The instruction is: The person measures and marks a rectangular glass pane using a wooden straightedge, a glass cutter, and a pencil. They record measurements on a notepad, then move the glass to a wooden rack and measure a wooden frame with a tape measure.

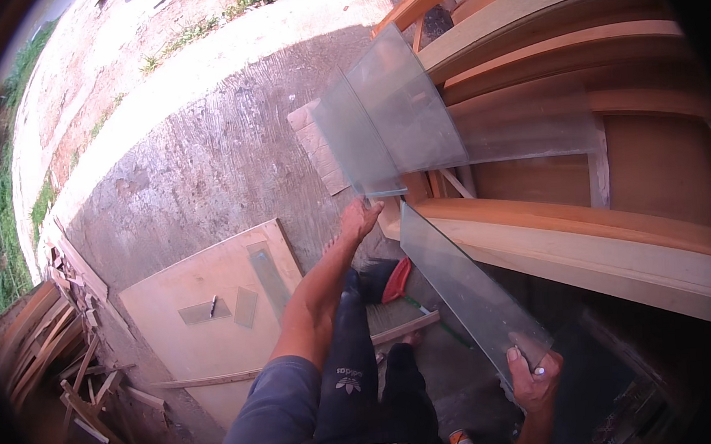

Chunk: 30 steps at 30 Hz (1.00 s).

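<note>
My right hand grips the lower end of a long, clear glass strip, which slants up toward the middle of the view. My left hand has its fingers bent at the lower edge of upright glass panes, seemingly gripping the nearest one. These overlapping panes lean by orange-brown wooden frames, in front of a paper or board sheet on the concrete. Another wide glass sheet lies across the frames at right.
A plywood board on the concrete floor holds small glass pieces and a pen. Wood scraps pile at left. A red item, a green rod and a can lie near my legs.
</note>
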Motion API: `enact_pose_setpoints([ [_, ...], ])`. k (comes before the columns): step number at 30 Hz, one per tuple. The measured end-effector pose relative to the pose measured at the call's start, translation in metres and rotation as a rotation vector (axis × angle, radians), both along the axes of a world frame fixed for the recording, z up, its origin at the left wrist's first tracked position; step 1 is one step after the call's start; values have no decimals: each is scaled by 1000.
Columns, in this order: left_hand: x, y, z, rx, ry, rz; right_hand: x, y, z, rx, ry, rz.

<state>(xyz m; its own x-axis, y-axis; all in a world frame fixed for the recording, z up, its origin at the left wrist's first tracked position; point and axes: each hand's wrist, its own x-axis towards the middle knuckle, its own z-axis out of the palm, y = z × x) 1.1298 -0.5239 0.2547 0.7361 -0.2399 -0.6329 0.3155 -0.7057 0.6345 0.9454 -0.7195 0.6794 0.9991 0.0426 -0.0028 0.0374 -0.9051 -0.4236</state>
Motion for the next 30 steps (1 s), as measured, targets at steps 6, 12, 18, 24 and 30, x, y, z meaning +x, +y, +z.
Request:
enact_pose_setpoints([
  [6,8,-67,-28,61,201,-113,-4,-11,3,123,87,-370],
  [12,4,-100,-58,33,210,-6,19,-28,17,72,296,-483],
  [18,-3,-99,-69,18,107,54,60,-28,5,66,234,-587],
  [24,-8,-67,-63,-67,191,107,130,-28,-24,-87,151,-79],
  [30,-11,-36,-58,-122,220,93,207,-8,-101,258,261,-258],
])
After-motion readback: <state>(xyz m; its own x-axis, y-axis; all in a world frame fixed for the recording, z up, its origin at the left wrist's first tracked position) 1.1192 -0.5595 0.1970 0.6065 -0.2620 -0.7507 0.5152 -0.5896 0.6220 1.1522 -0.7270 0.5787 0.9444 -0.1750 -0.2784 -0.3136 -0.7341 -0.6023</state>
